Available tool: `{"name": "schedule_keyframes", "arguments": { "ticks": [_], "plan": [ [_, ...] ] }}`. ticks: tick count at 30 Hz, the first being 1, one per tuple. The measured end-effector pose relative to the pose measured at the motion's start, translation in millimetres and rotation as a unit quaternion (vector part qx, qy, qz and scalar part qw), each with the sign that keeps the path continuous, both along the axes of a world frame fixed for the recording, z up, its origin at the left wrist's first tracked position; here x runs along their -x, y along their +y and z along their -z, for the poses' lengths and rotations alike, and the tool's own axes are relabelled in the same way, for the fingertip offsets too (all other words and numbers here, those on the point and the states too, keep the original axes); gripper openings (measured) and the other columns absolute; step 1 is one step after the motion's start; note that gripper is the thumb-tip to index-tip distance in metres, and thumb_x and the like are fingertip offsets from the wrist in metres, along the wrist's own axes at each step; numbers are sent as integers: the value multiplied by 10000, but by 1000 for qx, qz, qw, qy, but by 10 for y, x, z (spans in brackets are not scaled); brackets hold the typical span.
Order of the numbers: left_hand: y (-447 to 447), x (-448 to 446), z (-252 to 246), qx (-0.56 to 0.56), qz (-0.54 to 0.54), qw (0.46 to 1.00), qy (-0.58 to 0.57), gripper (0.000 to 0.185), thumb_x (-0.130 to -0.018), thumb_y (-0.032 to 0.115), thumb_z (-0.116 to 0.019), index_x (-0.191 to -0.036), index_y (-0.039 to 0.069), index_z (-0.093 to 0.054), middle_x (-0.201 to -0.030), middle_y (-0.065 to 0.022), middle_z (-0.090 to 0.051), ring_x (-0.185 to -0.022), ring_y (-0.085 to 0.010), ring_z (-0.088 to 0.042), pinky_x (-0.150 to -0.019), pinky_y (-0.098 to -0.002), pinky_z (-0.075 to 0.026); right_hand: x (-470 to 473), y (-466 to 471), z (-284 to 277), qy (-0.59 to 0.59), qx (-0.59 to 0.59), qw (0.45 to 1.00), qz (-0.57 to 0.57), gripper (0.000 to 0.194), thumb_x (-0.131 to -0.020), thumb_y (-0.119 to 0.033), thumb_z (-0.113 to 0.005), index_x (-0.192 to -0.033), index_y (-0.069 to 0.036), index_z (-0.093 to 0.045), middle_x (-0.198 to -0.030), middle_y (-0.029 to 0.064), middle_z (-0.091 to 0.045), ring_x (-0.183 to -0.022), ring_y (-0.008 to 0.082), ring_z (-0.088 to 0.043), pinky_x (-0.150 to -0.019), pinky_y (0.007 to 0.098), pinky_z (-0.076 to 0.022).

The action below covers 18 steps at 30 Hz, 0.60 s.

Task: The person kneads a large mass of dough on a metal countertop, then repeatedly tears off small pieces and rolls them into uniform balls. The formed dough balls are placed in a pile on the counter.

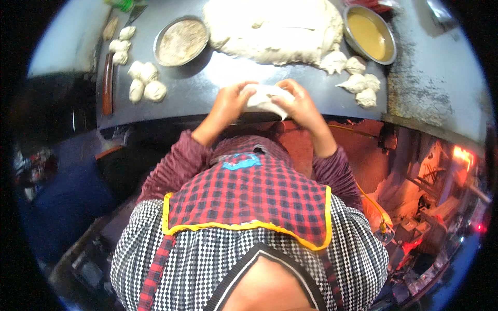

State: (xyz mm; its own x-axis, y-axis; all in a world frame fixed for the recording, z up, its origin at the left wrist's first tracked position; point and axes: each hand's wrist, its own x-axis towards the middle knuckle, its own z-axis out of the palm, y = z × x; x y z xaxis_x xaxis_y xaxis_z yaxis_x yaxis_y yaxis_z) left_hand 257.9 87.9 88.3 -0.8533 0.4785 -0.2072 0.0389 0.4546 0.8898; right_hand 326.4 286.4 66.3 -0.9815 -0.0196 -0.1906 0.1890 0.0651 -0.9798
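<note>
Both of my hands grip one soft piece of white dough (261, 97) above the front edge of the metal worktop (183, 91). My left hand (230, 102) has its side, thumb on top, and my right hand (298, 103) pinches the other side. A pointed flap of the dough hangs down by my right hand. Beyond my hands spreads a large slab of dough (272, 35). A small torn piece of dough (334, 62) lies against its near right corner.
Dough balls (148, 79) sit at left, near a brown wooden rolling pin (107, 85). More dough balls (365, 97) rest at right. One metal bowl (156, 48) holds a crumbly, floury filling; another bowl (392, 54) holds yellowish liquid. A scraper (135, 14) lies far left.
</note>
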Motion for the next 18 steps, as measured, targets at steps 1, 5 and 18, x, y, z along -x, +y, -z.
{"name": "schedule_keyframes", "arguments": {
  "ticks": [1,5,18],
  "plan": [
    [-148,182,413,45,30,984,172,318,-848,215,-628,-1092,13,-626,-919,-217,-641,-835,-359,-626,-728,-410,-490,83,109,196,-128,-68,989,-7,332,-812,-147,-689,-1083,-8,-555,-980,85,-602,-900,147,-564,-744,292,-472],
    [-126,50,787,209,167,943,195,790,-686,288,-742,-1373,92,-404,-1331,-263,-447,-1213,-432,-444,-966,-485,-394,-7,-410,659,219,-464,858,21,653,-763,-301,-710,-1272,29,-469,-1289,237,-487,-1233,369,-434,-1040,465,-329],
    [-603,-70,965,223,133,902,345,1000,-692,454,-747,-1381,-81,-258,-1438,-287,-275,-1329,-442,-284,-1079,-504,-261,93,-474,743,-23,-246,959,136,187,-821,-192,-671,-929,-79,-568,-999,71,-571,-917,204,-535,-790,371,-408]
  ]
}}
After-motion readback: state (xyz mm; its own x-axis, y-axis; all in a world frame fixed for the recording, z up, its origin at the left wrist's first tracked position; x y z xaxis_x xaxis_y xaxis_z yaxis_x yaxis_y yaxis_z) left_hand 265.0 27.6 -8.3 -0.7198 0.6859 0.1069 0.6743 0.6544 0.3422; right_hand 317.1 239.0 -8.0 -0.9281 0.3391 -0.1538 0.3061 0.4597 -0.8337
